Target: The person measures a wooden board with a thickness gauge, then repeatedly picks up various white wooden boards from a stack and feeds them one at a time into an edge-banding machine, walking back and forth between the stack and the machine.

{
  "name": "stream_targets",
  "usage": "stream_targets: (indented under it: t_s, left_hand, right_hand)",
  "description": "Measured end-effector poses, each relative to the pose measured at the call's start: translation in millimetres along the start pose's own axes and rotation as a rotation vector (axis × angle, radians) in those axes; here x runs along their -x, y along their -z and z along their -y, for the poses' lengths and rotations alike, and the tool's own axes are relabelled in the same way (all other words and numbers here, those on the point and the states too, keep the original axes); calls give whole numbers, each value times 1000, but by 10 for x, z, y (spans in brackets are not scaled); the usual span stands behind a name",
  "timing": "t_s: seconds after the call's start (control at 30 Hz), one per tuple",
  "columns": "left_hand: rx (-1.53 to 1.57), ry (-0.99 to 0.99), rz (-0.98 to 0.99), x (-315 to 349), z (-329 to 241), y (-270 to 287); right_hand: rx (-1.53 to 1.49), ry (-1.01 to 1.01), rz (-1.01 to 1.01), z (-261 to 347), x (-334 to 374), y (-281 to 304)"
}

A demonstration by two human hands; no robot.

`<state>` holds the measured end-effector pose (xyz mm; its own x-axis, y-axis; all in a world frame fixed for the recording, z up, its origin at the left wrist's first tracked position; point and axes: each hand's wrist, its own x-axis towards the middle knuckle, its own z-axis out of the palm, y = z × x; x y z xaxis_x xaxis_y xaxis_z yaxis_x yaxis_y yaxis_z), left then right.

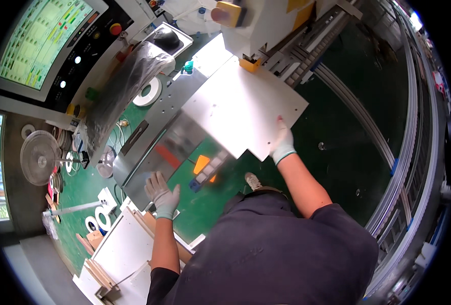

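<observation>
A white flat panel with a notched near edge and a few small holes lies at the machine's feed side. My right hand, in a pale glove, grips the panel's near right edge; some of its fingers are hidden beneath. At the left, my left hand, also gloved, is open with its fingers apart and holds nothing. It is nearest the end of the grey metal machine bed. Between my hands are an orange piece and a row of rollers.
A control panel with a lit screen and red button stands far left. White panels are stacked near left. A fan and tape rolls lie beyond. Metal rails curve along the right.
</observation>
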<state>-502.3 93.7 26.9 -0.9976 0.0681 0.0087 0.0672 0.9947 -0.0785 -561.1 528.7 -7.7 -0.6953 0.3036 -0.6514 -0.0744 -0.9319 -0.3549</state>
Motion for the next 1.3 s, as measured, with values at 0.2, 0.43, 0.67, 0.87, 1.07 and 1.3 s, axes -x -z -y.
stream_targets:
  t_s: [0.2, 0.43, 0.67, 0.87, 1.07, 1.3]
  left_hand:
    - [15, 33, 28, -43, 23, 6]
    - [271, 196, 13, 194, 125, 217]
    - [170, 877, -78, 2668, 905, -366]
    - [240, 2272, 13, 4965, 1292, -324]
    - [372, 2258, -510, 5822, 1104, -875]
    - [1013, 2129, -1174, 6298, 1396, -1143]
  right_hand:
    - [218, 113, -13, 655, -241, -294]
    - [249, 234, 70, 1244, -936, -249]
    - [252, 295, 102, 557, -713, 74]
    - [676, -346, 374, -1432, -323, 1209]
    - [1424, -721, 736, -2882, 2016, 1017]
    - [1816, -792, 1188, -3754, 2660, 1138]
